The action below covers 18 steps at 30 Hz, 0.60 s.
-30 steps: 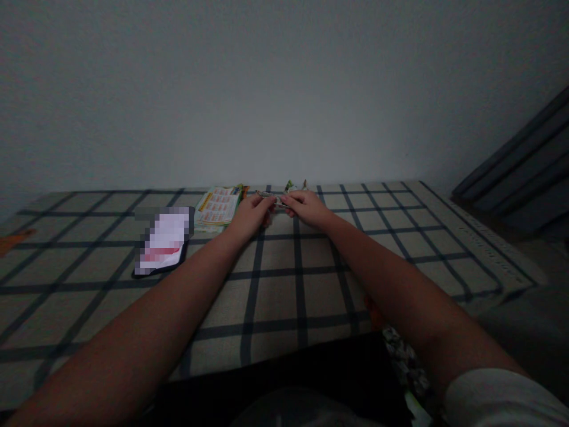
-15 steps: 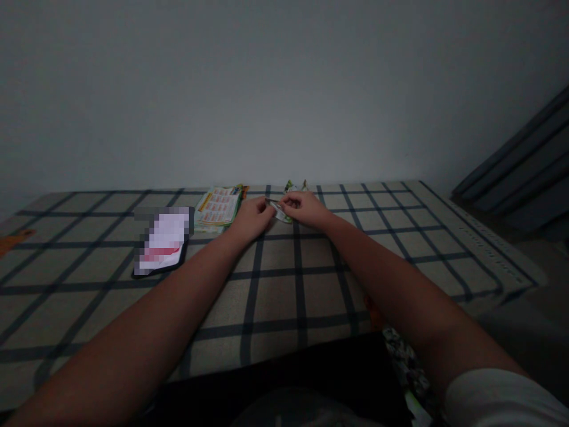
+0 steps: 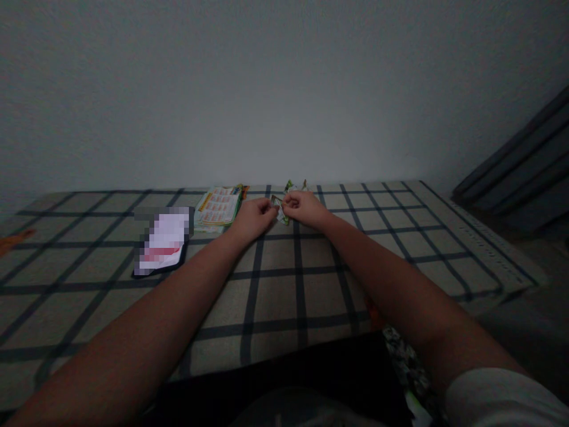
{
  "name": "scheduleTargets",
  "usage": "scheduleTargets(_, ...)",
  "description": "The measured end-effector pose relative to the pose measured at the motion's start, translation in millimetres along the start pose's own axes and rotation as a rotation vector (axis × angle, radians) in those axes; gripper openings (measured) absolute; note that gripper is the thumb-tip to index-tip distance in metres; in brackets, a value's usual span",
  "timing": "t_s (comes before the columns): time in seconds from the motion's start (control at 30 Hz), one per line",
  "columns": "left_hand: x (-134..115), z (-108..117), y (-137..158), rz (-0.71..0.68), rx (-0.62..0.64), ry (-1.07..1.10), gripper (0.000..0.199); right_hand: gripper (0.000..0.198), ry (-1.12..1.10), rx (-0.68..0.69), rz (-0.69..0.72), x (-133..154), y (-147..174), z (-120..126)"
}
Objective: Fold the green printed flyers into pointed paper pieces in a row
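Between my two hands is a small piece of printed paper (image 3: 281, 217), pale with green patches and folded or creased. My left hand (image 3: 255, 216) pinches its left side between thumb and fingers. My right hand (image 3: 304, 209) grips the right side with bent fingers. Both hands rest low over the checked cloth, fingertips close together. Just behind my right hand stand more crumpled green and white paper pieces (image 3: 295, 185), partly hidden by it. To the left of my left hand lies a stack of colourful printed sheets (image 3: 219, 206).
A phone (image 3: 162, 242) with a lit, blurred screen lies left of the sheets. The checked tablecloth (image 3: 275, 296) covers the table up to the grey wall (image 3: 284, 95). Something orange (image 3: 15, 240) sits at the left edge. A dark curtain (image 3: 520, 160) hangs at the right.
The paper between my hands has shifted slightly and looks more folded, with its upper edge now standing up. My hands have moved only a little to the right.
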State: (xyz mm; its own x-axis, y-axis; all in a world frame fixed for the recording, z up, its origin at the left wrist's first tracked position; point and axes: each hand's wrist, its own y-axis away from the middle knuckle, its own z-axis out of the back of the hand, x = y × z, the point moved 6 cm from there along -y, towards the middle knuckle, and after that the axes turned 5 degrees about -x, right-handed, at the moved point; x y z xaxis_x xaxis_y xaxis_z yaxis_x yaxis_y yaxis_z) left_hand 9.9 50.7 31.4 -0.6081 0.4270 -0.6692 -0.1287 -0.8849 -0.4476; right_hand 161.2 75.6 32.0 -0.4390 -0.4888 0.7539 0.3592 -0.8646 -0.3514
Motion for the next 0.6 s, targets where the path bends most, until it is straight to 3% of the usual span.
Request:
scheduleTargets(0.27, 0.4, -1.4, -4.1, -0.107, 0.061, -0.107, 0.023, 0.011, 0.129, 0.014, -0.014, 9.5, 1.2, 3.5)
scheduleTargets(0.6, 6.8, 3.4, -7.4, 0.028, 0.079, -0.087, 0.027, 0.019, 0.089, 0.010, -0.067, 4.9, -0.6, 3.8)
